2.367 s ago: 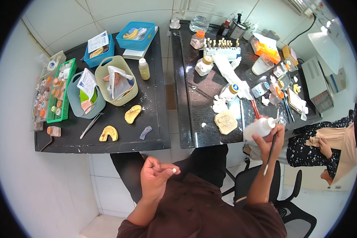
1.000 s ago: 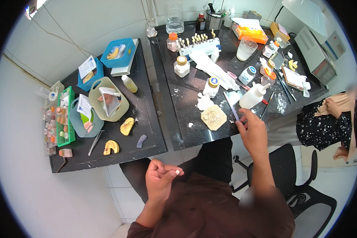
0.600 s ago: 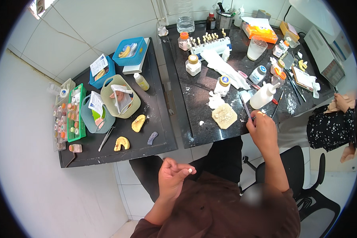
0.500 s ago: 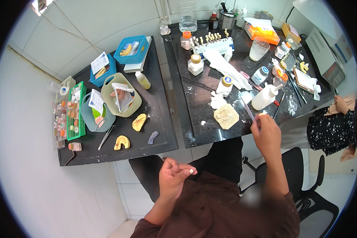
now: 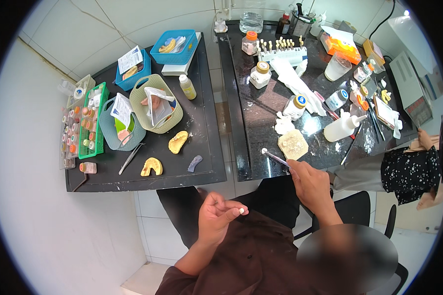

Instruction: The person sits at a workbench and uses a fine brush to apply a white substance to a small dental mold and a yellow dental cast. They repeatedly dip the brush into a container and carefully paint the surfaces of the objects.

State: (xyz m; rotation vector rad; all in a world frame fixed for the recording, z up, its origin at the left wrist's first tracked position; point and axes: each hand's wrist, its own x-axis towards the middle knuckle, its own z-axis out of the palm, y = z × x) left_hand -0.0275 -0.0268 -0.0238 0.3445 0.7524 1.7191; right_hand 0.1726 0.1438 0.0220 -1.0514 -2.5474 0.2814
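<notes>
Between the thumb and fingers of my left hand (image 5: 216, 216) is a small white tooth-like piece (image 5: 241, 210), held above my lap. My right hand (image 5: 311, 184) is closed on a slim lilac-handled tool (image 5: 276, 158); I cannot make out its working end clearly. That tip meets a white dab (image 5: 264, 151) near the front edge of the dark right-hand table. Just beyond the tool lies a cream honeycomb-textured block (image 5: 293, 144), with crumpled white tissue (image 5: 284, 124) behind it.
A white squeeze bottle (image 5: 340, 129), several lidded jars and a tooth shade rack (image 5: 283, 55) stand on the right table. The left table bears baskets, yellow dental casts (image 5: 152, 166) and tweezers (image 5: 131, 158). Another person (image 5: 409, 167) is at the far right.
My right hand has moved left and nearer, bringing the tool's tip from beside the squeeze bottle to the white dab. My left hand keeps its pinch. The view has shifted slightly.
</notes>
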